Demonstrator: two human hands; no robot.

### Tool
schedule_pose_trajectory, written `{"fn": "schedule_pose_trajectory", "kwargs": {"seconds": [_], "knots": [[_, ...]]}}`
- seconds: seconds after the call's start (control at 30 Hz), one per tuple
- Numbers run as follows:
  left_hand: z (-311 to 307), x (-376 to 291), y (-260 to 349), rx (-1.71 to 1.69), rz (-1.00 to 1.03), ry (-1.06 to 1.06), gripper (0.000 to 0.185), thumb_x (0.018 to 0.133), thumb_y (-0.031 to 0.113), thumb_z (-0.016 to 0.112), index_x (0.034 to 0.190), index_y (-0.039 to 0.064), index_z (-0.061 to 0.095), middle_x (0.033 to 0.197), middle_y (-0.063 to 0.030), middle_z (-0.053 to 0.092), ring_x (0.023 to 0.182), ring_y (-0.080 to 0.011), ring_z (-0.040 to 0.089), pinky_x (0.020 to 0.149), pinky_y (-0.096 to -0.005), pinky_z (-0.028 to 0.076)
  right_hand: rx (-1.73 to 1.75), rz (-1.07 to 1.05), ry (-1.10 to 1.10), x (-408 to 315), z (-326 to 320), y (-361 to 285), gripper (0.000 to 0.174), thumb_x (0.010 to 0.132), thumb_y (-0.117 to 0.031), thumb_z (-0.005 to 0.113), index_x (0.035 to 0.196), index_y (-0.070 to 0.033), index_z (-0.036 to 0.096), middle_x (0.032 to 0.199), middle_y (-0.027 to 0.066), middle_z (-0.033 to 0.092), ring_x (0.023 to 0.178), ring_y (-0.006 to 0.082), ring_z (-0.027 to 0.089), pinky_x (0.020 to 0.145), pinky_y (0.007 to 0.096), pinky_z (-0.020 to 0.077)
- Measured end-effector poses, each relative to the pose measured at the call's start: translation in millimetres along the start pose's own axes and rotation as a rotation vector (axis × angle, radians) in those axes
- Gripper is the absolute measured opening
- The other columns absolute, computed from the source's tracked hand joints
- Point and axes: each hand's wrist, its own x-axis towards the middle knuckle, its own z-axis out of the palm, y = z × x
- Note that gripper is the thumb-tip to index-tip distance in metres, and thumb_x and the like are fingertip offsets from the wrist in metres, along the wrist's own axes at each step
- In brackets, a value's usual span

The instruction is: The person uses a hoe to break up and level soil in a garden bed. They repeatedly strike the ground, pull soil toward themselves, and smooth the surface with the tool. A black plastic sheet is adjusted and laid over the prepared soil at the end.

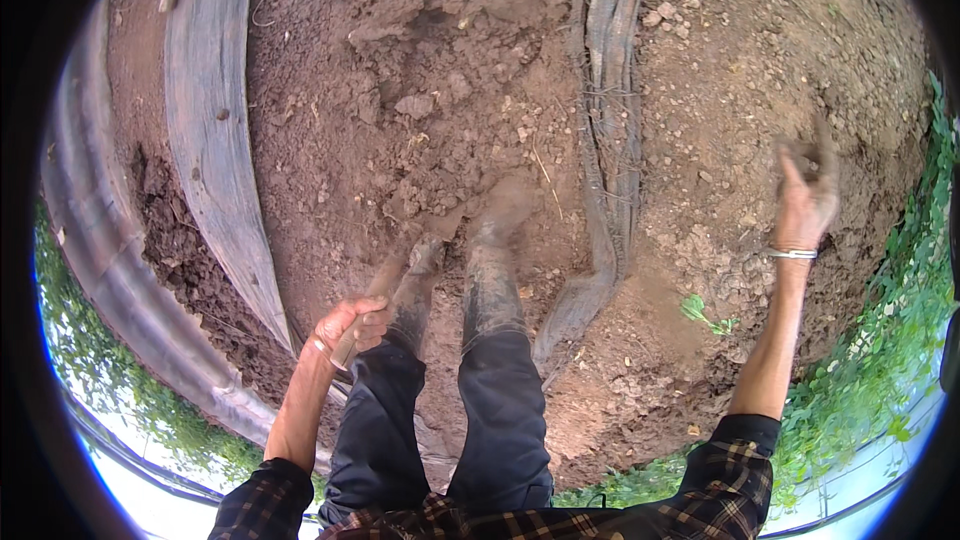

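Note:
My left hand (pixel 352 324) is closed around a wooden handle (pixel 385 279) beside my left leg. The handle slants down past my left boot, and whatever is at its far end cannot be made out against the soil. Out to the right, my right hand (pixel 808 202) hangs over the ground with its fingers spread and nothing in them. A metal bracelet (pixel 793 253) circles that wrist. Two mud-covered boots (pixel 491 300) stand in loose brown soil (pixel 450 112), the right one slightly blurred at the toe.
Left of my legs a weathered wooden board (pixel 210 112) lies along the soil, with a corrugated sheet (pixel 127 240) farther out. A bunched strip of woven fabric (pixel 615 90) runs along the right. Green vines (pixel 900 292) grow at the right rim. A small leafy sprig (pixel 709 315) lies on the dirt.

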Motion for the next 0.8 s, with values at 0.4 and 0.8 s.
{"fn": "schedule_pose_trajectory", "kwargs": {"seconds": [0.4,0.8], "knots": [[-48,6,-6,0.166,0.04,0.112,0.023,0.089,0.019,0.069,0.098,0.002,0.057,0.058,0.0048,0.045,0.039,-0.0069,0.042,0.034,-0.0237,0.032,-0.987,-0.876,-0.836,-25,437,7,0.049,0.088,-0.042,0.062,0.12,-0.005,0.066,0.144,0.0204,0.05,0.135,0.0382,0.044,0.112,0.0523,0.0348],[-105,18,12,0.418,0.1,0.119,0.025,0.084,0.018,0.07,0.093,-0.001,0.056,0.057,0.0008,0.049,0.04,-0.0087,0.047,0.035,-0.0242,0.039,-0.942,-0.482,-0.892,-58,435,75,0.061,0.09,-0.059,0.055,0.091,0.0,0.07,0.089,0.0212,0.07,0.09,0.0375,0.068,0.078,0.046,0.0529]]}}
